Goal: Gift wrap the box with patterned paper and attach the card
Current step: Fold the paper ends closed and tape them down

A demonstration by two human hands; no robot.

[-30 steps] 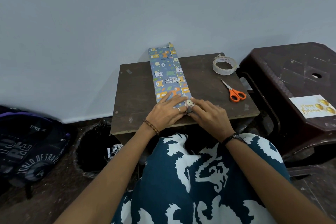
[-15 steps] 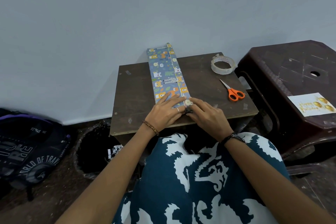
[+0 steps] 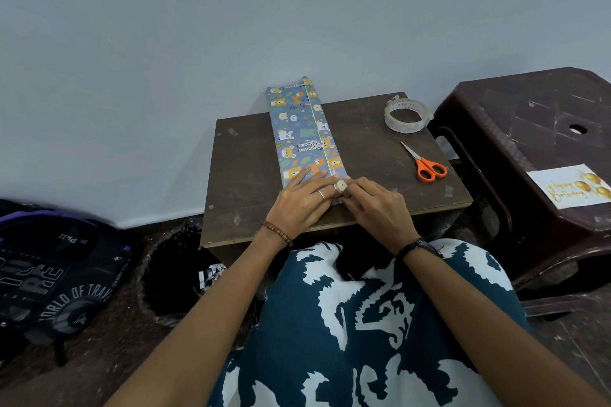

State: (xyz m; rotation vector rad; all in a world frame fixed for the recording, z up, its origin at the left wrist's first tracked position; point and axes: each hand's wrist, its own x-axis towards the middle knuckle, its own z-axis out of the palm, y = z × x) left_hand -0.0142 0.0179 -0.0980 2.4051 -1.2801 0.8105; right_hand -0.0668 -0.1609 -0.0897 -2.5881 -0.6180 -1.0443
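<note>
A long narrow box wrapped in blue animal-patterned paper (image 3: 302, 132) lies lengthwise on the small brown table (image 3: 244, 168), its far end past the table's back edge. My left hand (image 3: 302, 200) lies flat on the near end of the paper, fingers straight. My right hand (image 3: 373, 205) is beside it on the right, fingertips pressing the paper's near end at the seam. What is under the fingers is hidden. A white "Happy Birthday" card (image 3: 570, 190) lies on the dark plastic stool (image 3: 529, 129) to the right.
A clear tape roll (image 3: 406, 116) and orange-handled scissors (image 3: 426, 163) lie on the table's right side. A dark backpack (image 3: 49, 277) sits on the floor at left, a black bin (image 3: 178, 274) between it and the table. A grey wall stands behind.
Both hands stay on the near end of the wrapped box; only the head camera has shifted slightly.
</note>
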